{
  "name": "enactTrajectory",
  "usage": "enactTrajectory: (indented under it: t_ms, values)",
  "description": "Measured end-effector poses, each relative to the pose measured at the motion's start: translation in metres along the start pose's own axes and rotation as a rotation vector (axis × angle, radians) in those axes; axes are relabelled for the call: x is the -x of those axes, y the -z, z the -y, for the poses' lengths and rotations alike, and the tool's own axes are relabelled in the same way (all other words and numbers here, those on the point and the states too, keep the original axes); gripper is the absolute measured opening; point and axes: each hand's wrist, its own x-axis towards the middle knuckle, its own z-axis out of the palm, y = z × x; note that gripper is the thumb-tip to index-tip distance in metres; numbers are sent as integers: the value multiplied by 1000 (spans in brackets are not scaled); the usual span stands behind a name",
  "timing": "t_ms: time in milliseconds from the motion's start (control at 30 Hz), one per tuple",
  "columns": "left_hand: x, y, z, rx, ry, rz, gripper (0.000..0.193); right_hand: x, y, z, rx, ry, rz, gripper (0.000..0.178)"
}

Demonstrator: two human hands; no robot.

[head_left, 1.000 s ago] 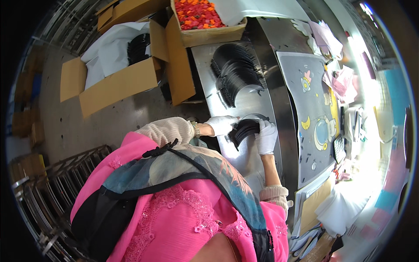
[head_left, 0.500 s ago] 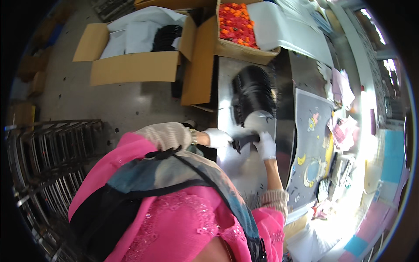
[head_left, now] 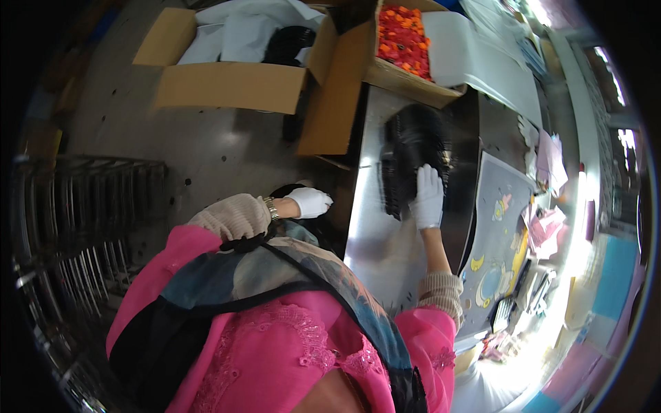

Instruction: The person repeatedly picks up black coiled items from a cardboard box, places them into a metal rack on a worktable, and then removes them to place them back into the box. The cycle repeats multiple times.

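Our gloved right hand [head_left: 428, 197] lies flat, fingers together, on the stack of black trays [head_left: 413, 155] on the steel surface [head_left: 375, 234], while our left hand [head_left: 309, 202], loosely curled, hangs empty left of it.

**Shiny metal bench and the concrete floor next to it**

So the long polished steel workbench [head_left: 385, 241] is running up the middle here, and a fanned stack of black round plastic pieces [head_left: 410, 155] is sitting right on it. At the far end an open cardboard box of orange and red bits [head_left: 403, 41] is resting on the bench, touching a big white sheet of paper [head_left: 475, 62]. A pale blue printed sheet with cartoon space pictures [head_left: 492, 248] is lying along the bench's right side. On the grey concrete floor [head_left: 206, 151] a wide open cardboard carton holding white wrapping and dark items [head_left: 234, 62] is sitting just beside the bench.
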Motion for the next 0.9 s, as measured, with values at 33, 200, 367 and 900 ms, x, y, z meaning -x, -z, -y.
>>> enactTrajectory:
  t_ms: [33, 200, 367, 900]
  values:
    - [1, -2, -1, 89, 144, -19, 24, 4, 1, 4, -107, -40, -7, 72]
    - [13, -24, -6, 98, 293, -22, 30, 14, 14, 25, -231, -122, -173, 39]
    - [49, -40, 16, 66, 255, 18, 20, 45, 3, 43, -88, -414, 61, 42]
    - [-16, 176, 248, 185, 192, -610, 19, -38, 80, 153, -2096, -1053, 284, 55]
